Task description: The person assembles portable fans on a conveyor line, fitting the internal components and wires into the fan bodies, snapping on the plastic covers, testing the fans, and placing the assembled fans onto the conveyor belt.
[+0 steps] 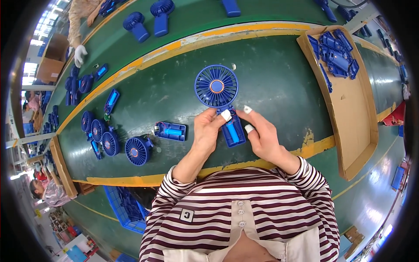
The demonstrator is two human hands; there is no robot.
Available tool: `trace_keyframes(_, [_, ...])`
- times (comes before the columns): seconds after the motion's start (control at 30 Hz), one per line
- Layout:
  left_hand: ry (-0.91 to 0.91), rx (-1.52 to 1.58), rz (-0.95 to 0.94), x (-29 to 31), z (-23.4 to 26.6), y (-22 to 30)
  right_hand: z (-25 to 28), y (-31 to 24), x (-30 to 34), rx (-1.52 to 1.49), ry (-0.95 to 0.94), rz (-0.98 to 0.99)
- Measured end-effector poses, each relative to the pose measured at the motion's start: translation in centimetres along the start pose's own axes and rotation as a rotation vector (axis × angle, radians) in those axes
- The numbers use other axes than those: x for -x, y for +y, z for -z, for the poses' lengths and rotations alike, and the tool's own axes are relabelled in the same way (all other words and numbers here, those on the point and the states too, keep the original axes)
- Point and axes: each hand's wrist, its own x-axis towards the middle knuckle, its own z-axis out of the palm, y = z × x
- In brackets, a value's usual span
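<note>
A blue handheld fan (217, 86) lies in front of me on the green bench, its round grille pointing away. Its handle (234, 132) is open and shows a light blue battery cell inside. My left hand (208, 130) grips the fan at its neck, thumb pressed on top. Beside the handle's right edge is my right hand (263, 136), thumb and forefinger apart; whether a fingertip touches the neck I cannot tell. White coverings wrap several of my fingertips. To the left lies an open handle shell (171, 131) with a battery, near a fan head (138, 150).
More fan heads (110, 143) and a battery-filled handle (112, 101) sit at the left. At right, a cardboard tray (352, 150) holds blue plastic shells (337, 54). Beyond the bench a belt (192, 19) carries fans. A co-worker's gloved hand (80, 55) is at the far left. A blue crate (118, 207) stands below.
</note>
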Motion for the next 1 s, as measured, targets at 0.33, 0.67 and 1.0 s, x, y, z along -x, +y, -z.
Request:
trace_keyframes(0.33, [-0.068, -0.174, 0.149, 0.4, -0.4, 0.0, 3.7, 0.5, -1.5, 0.609, -0.413, 0.857])
trace_keyframes(0.67, [-0.094, -0.218, 0.158, 0.3, -0.7, -1.3, 4.1, -0.4, -1.0, 0.348, -0.540, 0.586])
trace_keyframes(1.0, [-0.031, -0.071, 0.168, -0.1, 0.1, -0.1, 25.1, 7.8, -6.7, 1.503, 0.067, -0.248])
